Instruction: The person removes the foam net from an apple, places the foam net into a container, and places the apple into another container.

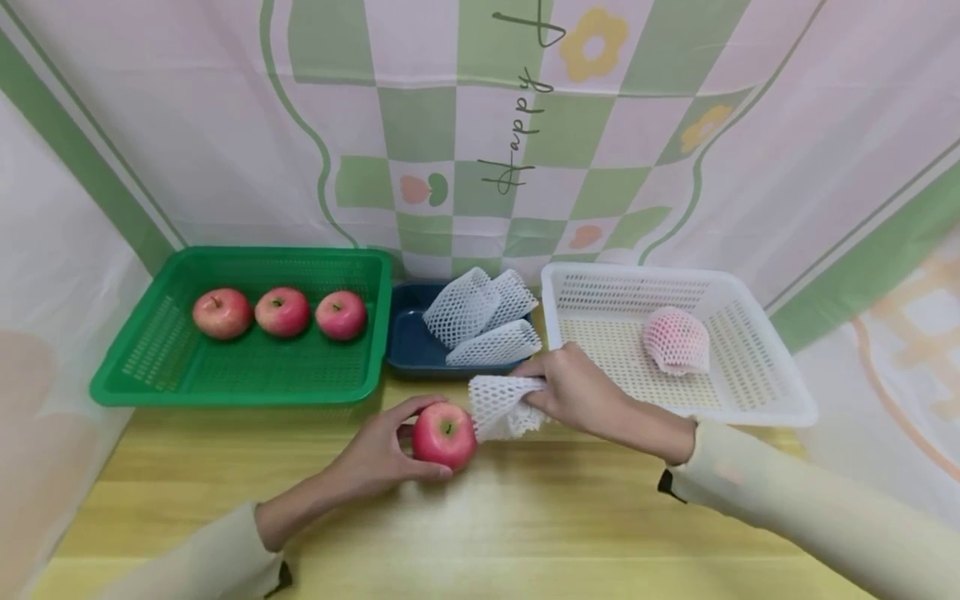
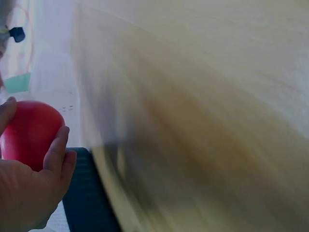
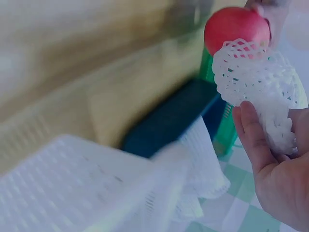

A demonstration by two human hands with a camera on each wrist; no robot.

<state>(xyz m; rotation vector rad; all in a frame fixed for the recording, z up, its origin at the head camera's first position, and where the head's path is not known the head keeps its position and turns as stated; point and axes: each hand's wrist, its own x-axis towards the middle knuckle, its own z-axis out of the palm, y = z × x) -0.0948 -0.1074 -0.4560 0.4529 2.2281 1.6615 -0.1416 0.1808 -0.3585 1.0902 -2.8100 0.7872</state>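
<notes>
My left hand [image 1: 378, 450] grips a red apple [image 1: 444, 437] above the wooden table, thumb on the near side and fingers on the far side. In the left wrist view the same apple [image 2: 33, 133] sits between thumb and fingers. A white foam net sleeve [image 1: 504, 407] is pinched at one end by my right hand [image 1: 581, 390], its wide end facing the apple. The right wrist view shows that net's mouth [image 3: 241, 67] spread close against the apple [image 3: 234, 30]; whether they touch, I cannot tell.
A green basket [image 1: 232, 392] at left holds 3 apples [image 1: 282, 312]. Behind my hands, a dark blue tray [image 1: 408, 333] carries several foam nets [image 1: 495, 343]. At right stands a white basket [image 1: 600, 333] with one net-wrapped apple [image 1: 677, 340]. A patterned cloth [image 1: 420, 125] hangs behind.
</notes>
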